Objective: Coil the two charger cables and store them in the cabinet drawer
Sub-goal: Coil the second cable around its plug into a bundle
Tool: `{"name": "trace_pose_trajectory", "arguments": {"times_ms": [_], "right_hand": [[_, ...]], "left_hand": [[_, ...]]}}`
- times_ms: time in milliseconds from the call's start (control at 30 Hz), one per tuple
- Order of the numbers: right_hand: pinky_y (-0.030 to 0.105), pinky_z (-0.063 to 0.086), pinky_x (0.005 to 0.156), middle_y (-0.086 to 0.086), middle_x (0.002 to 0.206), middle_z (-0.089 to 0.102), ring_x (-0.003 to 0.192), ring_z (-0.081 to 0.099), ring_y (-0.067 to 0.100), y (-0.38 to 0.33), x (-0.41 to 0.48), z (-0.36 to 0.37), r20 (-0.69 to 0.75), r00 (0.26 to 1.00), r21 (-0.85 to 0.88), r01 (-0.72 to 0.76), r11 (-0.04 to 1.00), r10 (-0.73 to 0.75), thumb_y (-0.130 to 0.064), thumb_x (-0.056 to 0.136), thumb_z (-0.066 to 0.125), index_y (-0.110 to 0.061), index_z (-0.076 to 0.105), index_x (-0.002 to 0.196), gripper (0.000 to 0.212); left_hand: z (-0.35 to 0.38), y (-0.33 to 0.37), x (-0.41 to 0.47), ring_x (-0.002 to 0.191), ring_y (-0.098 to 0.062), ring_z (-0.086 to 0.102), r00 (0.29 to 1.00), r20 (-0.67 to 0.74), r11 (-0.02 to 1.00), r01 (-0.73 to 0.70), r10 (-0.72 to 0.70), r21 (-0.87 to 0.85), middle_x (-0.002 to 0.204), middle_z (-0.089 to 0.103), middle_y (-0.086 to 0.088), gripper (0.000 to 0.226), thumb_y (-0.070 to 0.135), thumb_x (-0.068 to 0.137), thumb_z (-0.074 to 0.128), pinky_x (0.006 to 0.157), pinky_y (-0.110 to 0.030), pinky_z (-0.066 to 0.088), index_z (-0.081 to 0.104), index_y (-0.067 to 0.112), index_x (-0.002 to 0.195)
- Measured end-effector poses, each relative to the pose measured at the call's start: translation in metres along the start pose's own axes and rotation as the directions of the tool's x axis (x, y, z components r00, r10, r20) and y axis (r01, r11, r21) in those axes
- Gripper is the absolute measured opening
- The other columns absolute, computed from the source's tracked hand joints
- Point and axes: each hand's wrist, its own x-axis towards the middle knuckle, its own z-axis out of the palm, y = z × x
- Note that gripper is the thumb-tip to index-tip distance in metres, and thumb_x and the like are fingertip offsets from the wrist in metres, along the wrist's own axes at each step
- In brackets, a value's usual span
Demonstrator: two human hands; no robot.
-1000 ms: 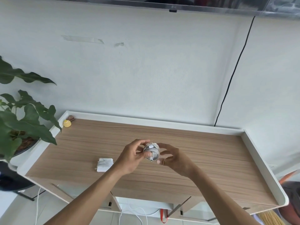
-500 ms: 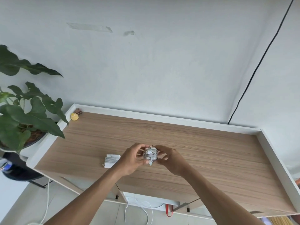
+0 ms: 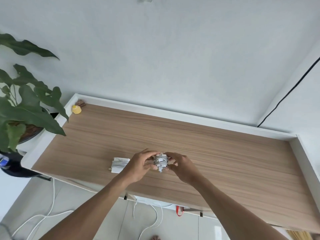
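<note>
Head view: two white charger cables show, each wound into a bundle. One wound bundle [image 3: 161, 161] sits between the two hands, just above the wooden cabinet top [image 3: 225, 161]. The second bundle [image 3: 119, 164] lies on that top, just beside the left hand [image 3: 138, 166] on its outer side. The left hand curls fingers and thumb round the held bundle; the right hand [image 3: 183, 168] pinches it from the opposite side. One small yellow object [image 3: 76, 109] sits well left of and beyond the hands, near one leafy plant [image 3: 26, 110].
</note>
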Motion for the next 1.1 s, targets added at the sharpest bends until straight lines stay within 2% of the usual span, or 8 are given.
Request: {"name": "trace_pose_trajectory", "arguments": {"times_ms": [167, 300, 500, 567, 667, 867, 1000, 1100], "right_hand": [[0.016, 0.038, 0.076, -0.006, 0.117, 0.066, 0.091, 0.053, 0.003, 0.008, 0.016, 0.016, 0.048, 0.999, 0.006, -0.017, 1.000, 0.017, -0.013, 0.087, 0.066, -0.026, 0.054, 0.132, 0.048], [0.017, 0.038, 0.080, -0.006, 0.117, 0.067, 0.093, 0.052, 0.001, 0.015, 0.027, 0.026, 0.068, 0.998, 0.014, -0.015, 1.000, 0.014, -0.012, 0.087, 0.064, -0.027, 0.054, 0.132, 0.048], [0.020, 0.041, 0.083, -0.006, 0.113, 0.068, 0.096, 0.058, 0.005, 0.025, 0.039, 0.040, 0.088, 0.996, 0.033, -0.033, 0.999, 0.030, -0.013, 0.086, 0.065, -0.032, 0.054, 0.132, 0.051], [0.022, 0.044, 0.085, -0.004, 0.112, 0.068, 0.099, 0.060, 0.010, 0.028, 0.040, 0.046, 0.109, 0.994, 0.028, -0.031, 0.999, 0.028, -0.011, 0.085, 0.063, -0.036, 0.053, 0.130, 0.053], [0.021, 0.042, 0.081, -0.004, 0.111, 0.067, 0.094, 0.058, 0.006, 0.034, 0.040, 0.051, 0.123, 0.992, 0.029, -0.037, 0.999, 0.033, -0.010, 0.086, 0.062, -0.037, 0.053, 0.129, 0.052], [0.018, 0.038, 0.083, -0.002, 0.114, 0.062, 0.094, 0.055, 0.003, 0.040, 0.040, 0.054, 0.127, 0.991, 0.027, -0.042, 0.999, 0.038, -0.013, 0.090, 0.062, -0.038, 0.049, 0.134, 0.053], [0.020, 0.039, 0.085, -0.003, 0.116, 0.062, 0.096, 0.053, 0.006, 0.040, 0.042, 0.052, 0.138, 0.990, 0.011, -0.015, 1.000, 0.013, -0.020, 0.086, 0.068, -0.035, 0.048, 0.135, 0.055], [0.016, 0.038, 0.088, -0.004, 0.121, 0.062, 0.099, 0.050, 0.003, 0.043, 0.044, 0.049, 0.148, 0.989, 0.004, -0.022, 1.000, 0.021, -0.020, 0.082, 0.071, -0.028, 0.049, 0.136, 0.058]], "left_hand": [[-0.002, -0.020, 0.010, 0.114, -0.004, 0.061, 1.000, 0.000, 0.999, 0.030, -0.030, 0.009, 0.116, 0.062, 0.004, 0.056, -0.007, 0.078, 0.073, 0.103, -0.026, 0.048, 0.060, 0.011, 0.130], [-0.006, -0.034, 0.012, 0.120, -0.003, 0.058, 1.000, 0.021, 1.000, 0.018, -0.019, 0.021, 0.126, 0.060, 0.003, 0.055, -0.009, 0.082, 0.068, 0.106, -0.025, 0.045, 0.058, 0.009, 0.133], [-0.001, -0.050, 0.011, 0.120, -0.007, 0.057, 1.000, 0.003, 0.992, -0.009, 0.009, 0.123, 0.126, 0.059, 0.012, 0.050, -0.002, 0.088, 0.062, 0.107, -0.028, 0.044, 0.056, 0.013, 0.136], [0.001, -0.053, 0.010, 0.113, -0.006, 0.060, 0.999, -0.031, 0.983, -0.015, 0.021, 0.181, 0.121, 0.061, 0.012, 0.044, -0.002, 0.090, 0.060, 0.101, -0.023, 0.046, 0.060, 0.013, 0.131], [0.003, -0.052, 0.009, 0.104, 0.001, 0.057, 0.999, -0.029, 0.968, -0.030, 0.038, 0.249, 0.114, 0.059, 0.016, 0.040, 0.001, 0.090, 0.061, 0.091, -0.005, 0.038, 0.062, 0.013, 0.128], [0.008, -0.056, 0.009, 0.110, -0.005, 0.056, 1.000, -0.024, 0.968, 0.022, -0.016, 0.248, 0.120, 0.059, 0.012, 0.043, -0.001, 0.094, 0.053, 0.090, -0.002, 0.034, 0.057, 0.016, 0.134], [0.011, -0.060, 0.005, 0.120, -0.011, 0.054, 0.997, -0.061, 0.957, 0.057, -0.041, 0.284, 0.135, 0.056, 0.004, 0.051, -0.004, 0.095, 0.043, 0.097, -0.010, 0.036, 0.049, 0.019, 0.140], [0.013, -0.063, 0.004, 0.116, -0.013, 0.057, 0.992, -0.081, 0.945, 0.121, -0.101, 0.303, 0.136, 0.056, 0.002, 0.058, -0.007, 0.092, 0.040, 0.093, -0.013, 0.039, 0.045, 0.022, 0.142]]}}
